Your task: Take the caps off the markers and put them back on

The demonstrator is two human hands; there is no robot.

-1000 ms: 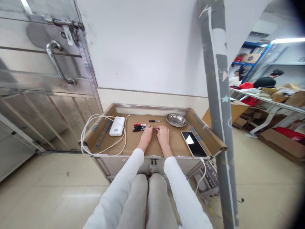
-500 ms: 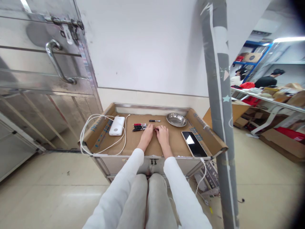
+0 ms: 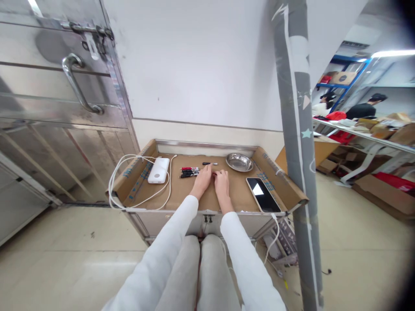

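Observation:
My left hand (image 3: 202, 180) and my right hand (image 3: 222, 185) are close together over the cardboard-lined table top (image 3: 181, 196). Their fingers are bent and pinched, and what lies between them is mostly hidden; only a small dark bit shows by the fingertips. Just left of my left hand lie several pens (image 3: 189, 173), red at the back and black in front, side by side. Beyond my fingertips rests a single black pen (image 3: 212, 163), partly behind the left fingers. To the right of my right hand stands a round metal dish (image 3: 239, 163).
A white power bank (image 3: 158, 170) with a looped white cable (image 3: 112, 185) is at the left. A phone (image 3: 263, 195) lies front right, cabled below the edge. A grey wrapped pole (image 3: 303, 151) rises at the right. Behind it, two people sit near a cluttered bench.
My left hand has moved slightly forward and right, closer to the single black pen. My right hand has shifted only a little, its fingers drawn in more. The pens and dish have stayed put.

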